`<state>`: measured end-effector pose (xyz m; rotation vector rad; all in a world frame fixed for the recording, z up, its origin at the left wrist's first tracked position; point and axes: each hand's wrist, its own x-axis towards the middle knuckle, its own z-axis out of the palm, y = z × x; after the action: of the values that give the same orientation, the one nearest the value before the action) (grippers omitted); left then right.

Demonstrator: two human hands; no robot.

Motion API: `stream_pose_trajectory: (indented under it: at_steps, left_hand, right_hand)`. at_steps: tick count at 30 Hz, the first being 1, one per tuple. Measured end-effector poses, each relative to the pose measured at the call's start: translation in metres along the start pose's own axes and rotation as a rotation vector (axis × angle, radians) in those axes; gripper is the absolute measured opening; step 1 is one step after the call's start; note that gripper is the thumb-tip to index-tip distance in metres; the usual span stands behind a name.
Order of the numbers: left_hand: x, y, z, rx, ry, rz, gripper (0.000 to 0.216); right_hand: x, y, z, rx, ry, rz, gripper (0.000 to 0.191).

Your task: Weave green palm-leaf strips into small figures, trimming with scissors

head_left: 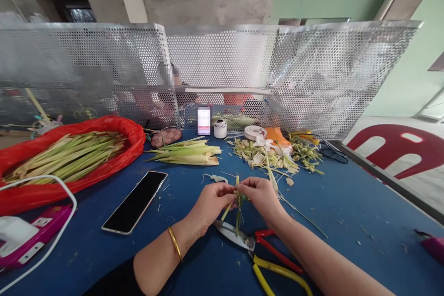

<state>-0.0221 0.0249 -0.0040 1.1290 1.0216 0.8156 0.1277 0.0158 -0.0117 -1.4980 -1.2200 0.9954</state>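
My left hand (212, 201) and my right hand (261, 194) meet over the blue table (347, 203), both pinched on a small bundle of green-yellow leaf strips (237, 203) that hangs down between them. A gold bangle sits on my left wrist. Directly under the strips lie scissors with red and yellow handles (267, 254). A long thin leaf (298, 212) trails to the right from my right hand.
A black phone (135, 201) lies left of my hands. A red bag of leaves (69, 157) fills the left side. Cut leaves (189, 152), finished leaf pieces (274, 152), tape rolls (255, 132) and a perforated metal screen (225, 64) stand behind. A red chair (398, 148) is right.
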Motion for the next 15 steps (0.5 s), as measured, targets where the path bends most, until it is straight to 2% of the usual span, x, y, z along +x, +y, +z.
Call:
stream_pose_trajectory:
  at_steps: [2,7,10,13,15]
  left_hand:
    - [0.005,-0.006,-0.002,0.066,0.023,0.035,0.020]
    - [0.013,-0.015,-0.008,0.409,0.046,0.177,0.022]
    - [0.012,-0.016,-0.008,0.471,0.074,0.242,0.026]
    - [0.009,-0.012,-0.008,0.632,0.107,0.415,0.025]
    - [0.006,-0.007,-0.010,0.758,0.048,0.507,0.022]
  right_hand:
    - [0.003,0.007,0.002,-0.023,0.003,0.005,0.025]
    - [0.010,0.022,0.005,-0.088,0.016,-0.002,0.024]
    - [0.013,0.026,0.005,-0.121,0.019,-0.009,0.024]
    - [0.015,0.028,0.004,-0.142,0.012,-0.005,0.022]
    - [0.016,0.027,0.004,-0.151,0.003,0.000,0.019]
